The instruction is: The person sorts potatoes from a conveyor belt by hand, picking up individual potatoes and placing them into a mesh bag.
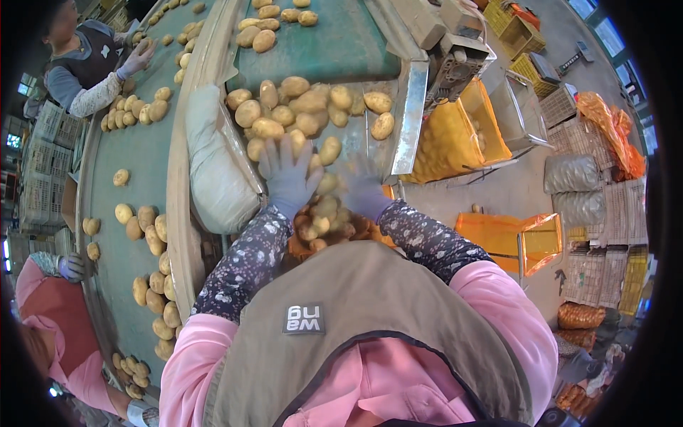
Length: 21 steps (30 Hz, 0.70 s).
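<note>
Grey vest (370, 313) filling foreground; gloved left hand (288, 178) spreading open fingers over tan round potatoes (299, 114), blurred right hand (363, 188) grip unclear

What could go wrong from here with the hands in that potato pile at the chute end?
1. The right hand is motion-blurred close to the metal chute edge, so it might knock against it.
2. Potatoes are heaped right behind the spread left hand; some may roll past unsorted into the orange bag below.
3. Both hands crowd one narrow outlet, so they may collide or bruise a potato.
</note>
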Motion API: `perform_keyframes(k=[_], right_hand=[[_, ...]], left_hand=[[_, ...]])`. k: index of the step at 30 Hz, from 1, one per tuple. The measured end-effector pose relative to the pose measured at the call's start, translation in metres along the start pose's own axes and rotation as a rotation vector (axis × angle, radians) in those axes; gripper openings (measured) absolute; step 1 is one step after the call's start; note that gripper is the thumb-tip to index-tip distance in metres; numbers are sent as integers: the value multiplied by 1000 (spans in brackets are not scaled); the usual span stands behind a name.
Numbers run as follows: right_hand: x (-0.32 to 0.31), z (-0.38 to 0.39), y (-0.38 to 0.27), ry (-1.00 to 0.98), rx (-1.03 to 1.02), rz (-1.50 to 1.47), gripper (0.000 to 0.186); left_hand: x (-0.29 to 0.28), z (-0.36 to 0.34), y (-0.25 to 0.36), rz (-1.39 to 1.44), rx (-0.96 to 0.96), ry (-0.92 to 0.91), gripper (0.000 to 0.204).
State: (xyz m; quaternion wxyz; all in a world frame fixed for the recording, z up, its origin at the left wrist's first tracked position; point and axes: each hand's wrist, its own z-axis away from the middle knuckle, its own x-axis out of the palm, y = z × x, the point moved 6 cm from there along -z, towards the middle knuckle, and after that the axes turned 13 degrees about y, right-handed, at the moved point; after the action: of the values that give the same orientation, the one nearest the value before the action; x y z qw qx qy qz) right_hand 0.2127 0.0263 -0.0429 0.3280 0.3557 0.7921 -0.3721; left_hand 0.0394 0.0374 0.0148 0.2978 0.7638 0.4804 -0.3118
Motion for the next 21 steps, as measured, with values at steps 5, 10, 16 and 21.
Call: perform_keyframes(k=[5, 10, 16, 21], right_hand=[[-12, -46, -1, 63, 203, -232, 69], [-27, -130, -39, 142, -127, -193, 63], [1, -120, -24, -23, -232, -41, 56], [-2, -138, -38, 152, -165, -113, 47]], left_hand=[[24, 21, 2, -18, 170, -294, 61], [31, 27, 9, 62, 367, -372, 58], [6, 29, 3, 36, 292, -79, 58], [-14, 6, -16, 95, -273, 231, 58]])
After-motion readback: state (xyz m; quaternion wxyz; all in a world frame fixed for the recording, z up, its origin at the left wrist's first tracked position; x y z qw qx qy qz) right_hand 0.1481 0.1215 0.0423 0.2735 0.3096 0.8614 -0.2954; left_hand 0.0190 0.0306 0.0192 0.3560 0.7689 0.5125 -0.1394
